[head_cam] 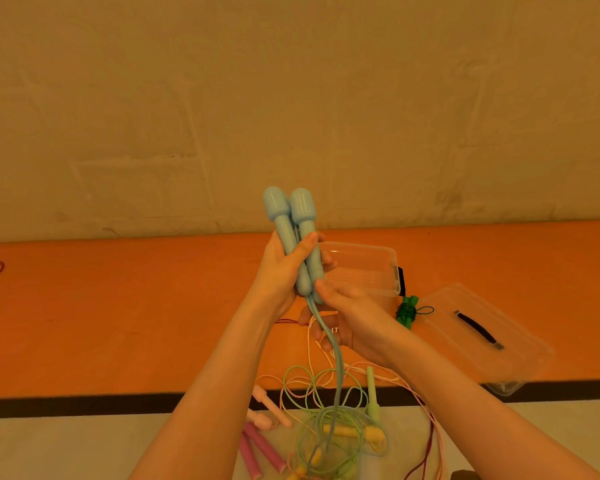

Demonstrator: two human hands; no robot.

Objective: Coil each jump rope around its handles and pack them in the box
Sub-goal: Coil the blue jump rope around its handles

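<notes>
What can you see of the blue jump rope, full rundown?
The blue jump rope looks like smooth pale-blue plastic: two handles with bulbous caps, held side by side, upright, caps up, above the orange table. The left hand grips both handles around their middles; the right hand touches their lower ends with its fingertips. Two blue cords leave the handle bottoms, run down together past the right palm, and hang toward the loose ropes below. It is not yet coiled.
</notes>
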